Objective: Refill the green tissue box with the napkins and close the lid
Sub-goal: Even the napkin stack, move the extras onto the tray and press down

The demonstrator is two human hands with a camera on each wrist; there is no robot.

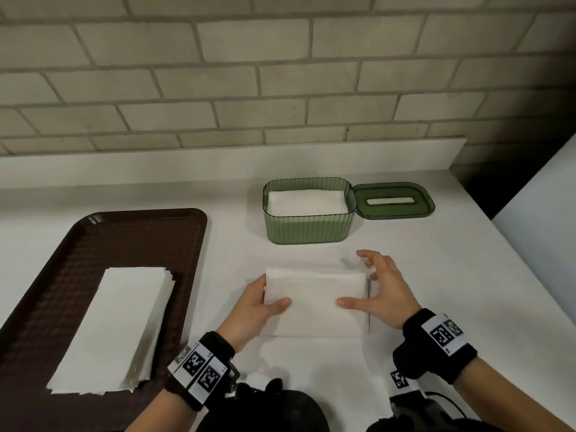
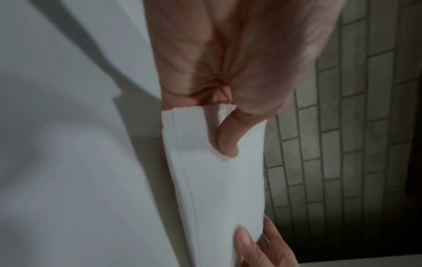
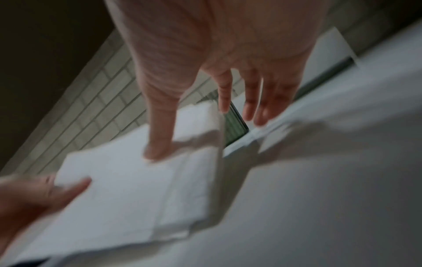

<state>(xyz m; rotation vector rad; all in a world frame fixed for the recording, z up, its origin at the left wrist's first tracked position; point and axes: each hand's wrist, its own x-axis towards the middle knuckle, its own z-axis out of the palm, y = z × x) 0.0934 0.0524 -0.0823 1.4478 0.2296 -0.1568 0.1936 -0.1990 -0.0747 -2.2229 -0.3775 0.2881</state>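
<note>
- Right now, both hands are on a folded bundle of napkins (image 1: 314,302) lying on the white bench (image 1: 436,260), just in front of the green tissue box (image 1: 308,226).
- Left hand (image 1: 252,310): thumb on top of the bundle's left end, fingers tucked underneath, a proper pinch; the left wrist view shows the thumb pressing the paper.
- Right hand (image 1: 383,291): thumb laid flat on the right end, the other fingers spread and relaxed beyond the edge, not closed on anything. A steadying touch, not a grasp.
- Box sits open, already holding a layer of white napkins, with its lid (image 1: 394,201) lying flat just beside it on the right, slot facing up.
- Spare napkins wait in a stack (image 1: 121,332) on the brown tray (image 1: 46,291) at the left.
- To do this well, I'd judge: get the right fingers under that end too, so the bundle lifts level and doesn't fan out.
- Carry it square to the box, long side matching long side, and lower it flat onto the layer inside.
- Press the corners down gently before the lid goes on.
</note>
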